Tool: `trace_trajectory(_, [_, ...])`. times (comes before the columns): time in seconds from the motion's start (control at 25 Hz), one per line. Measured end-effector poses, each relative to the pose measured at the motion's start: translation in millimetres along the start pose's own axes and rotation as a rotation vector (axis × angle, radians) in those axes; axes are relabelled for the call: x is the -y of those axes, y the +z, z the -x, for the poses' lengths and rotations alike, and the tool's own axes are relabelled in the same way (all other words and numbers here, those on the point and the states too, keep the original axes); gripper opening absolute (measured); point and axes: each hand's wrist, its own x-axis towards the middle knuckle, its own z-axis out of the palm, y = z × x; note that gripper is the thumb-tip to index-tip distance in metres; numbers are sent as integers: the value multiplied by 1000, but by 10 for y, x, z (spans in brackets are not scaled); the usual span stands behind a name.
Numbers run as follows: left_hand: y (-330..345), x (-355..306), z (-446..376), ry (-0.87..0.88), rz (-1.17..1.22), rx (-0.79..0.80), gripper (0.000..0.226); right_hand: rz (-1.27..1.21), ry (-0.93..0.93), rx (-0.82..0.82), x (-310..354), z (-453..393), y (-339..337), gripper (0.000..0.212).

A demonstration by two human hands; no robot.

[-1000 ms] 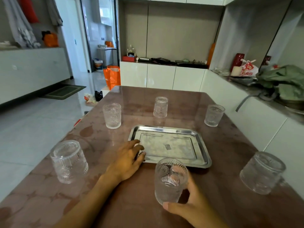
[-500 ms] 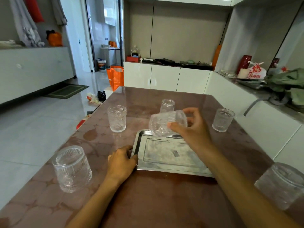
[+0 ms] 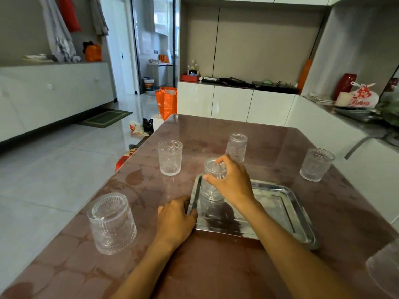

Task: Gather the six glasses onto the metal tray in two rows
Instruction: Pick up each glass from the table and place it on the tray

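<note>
Setting the inverted ribbed clear glass [image 3: 212,182] on the shiny metal tray [image 3: 287,209], my right hand [image 3: 232,182] grips its slippery, fragile wall near the base while my left hand [image 3: 176,221] braces the rim, closed state indeterminate.

A glossy pale tiled floor [image 3: 54,169] spreads left, with a green mat [image 3: 104,118] by a long white cabinet [image 3: 54,91]. Far ahead, white cupboards [image 3: 235,103] sit under a beige recessed wall [image 3: 259,44]. An orange bag [image 3: 166,102] stands near the doorway [image 3: 154,44].
</note>
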Motion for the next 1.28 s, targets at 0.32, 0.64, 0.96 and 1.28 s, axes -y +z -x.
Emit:
trace_trajectory(0.32, [-1115,447,634,117,-162,-561,77,-267,-127,-89,3,919,-356,23])
trace_trajectory(0.64, [-1112,79,820,56,94,-350,85,-653,-149,475,585,1518,-230,77])
trace_trajectory(0.96, [-401,-701,408,188,428,149,55,-675,60,-206,181,1149,-505,84])
trace_trajectory(1.28, [48,71,-92,-141,-172,96,38,-371,396,-110,-624,346,-187,84])
